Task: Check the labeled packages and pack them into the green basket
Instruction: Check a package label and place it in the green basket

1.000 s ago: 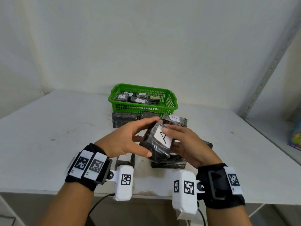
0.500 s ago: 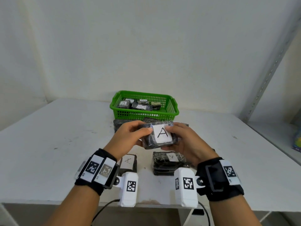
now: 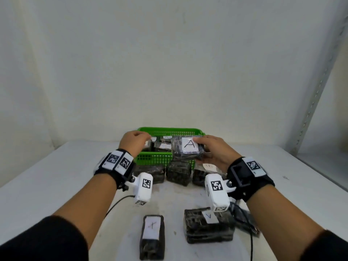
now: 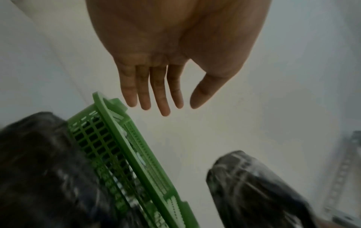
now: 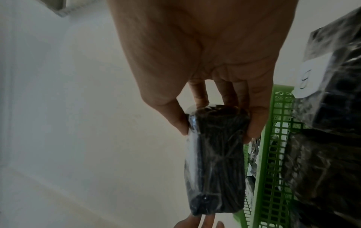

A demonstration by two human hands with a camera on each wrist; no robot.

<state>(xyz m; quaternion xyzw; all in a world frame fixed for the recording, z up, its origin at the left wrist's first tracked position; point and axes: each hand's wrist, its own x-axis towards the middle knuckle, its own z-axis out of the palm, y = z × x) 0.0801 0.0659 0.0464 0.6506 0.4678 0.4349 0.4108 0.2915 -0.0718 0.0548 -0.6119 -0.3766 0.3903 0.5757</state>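
A black, film-wrapped package [image 3: 188, 149] with a white label marked A hangs over the right front part of the green basket [image 3: 154, 159]. My right hand [image 3: 212, 149] holds it alone. In the right wrist view the thumb and fingers of the right hand [image 5: 216, 129] pinch one end of the package [image 5: 218, 162], beside the basket wall [image 5: 273, 138]. My left hand [image 3: 135, 142] hovers over the basket's left end. Its fingers are straight and hold nothing in the left wrist view [image 4: 179, 108], above the basket rim [image 4: 121, 146]. Several labelled packages [image 3: 162, 146] lie inside the basket.
A row of black packages [image 3: 178, 172] stands against the basket's front; the right one carries a white label [image 3: 209, 166]. Nearer me lie a narrow labelled package [image 3: 152, 236] and a stack [image 3: 209, 227] marked A. Cables [image 3: 244, 219] trail by the stack. A metal shelf upright [image 3: 316, 91] rises at right.
Both hands held the A package close in front of me. The left hand has let go and moved to the basket's left end; the right hand has carried the package forward over the basket.
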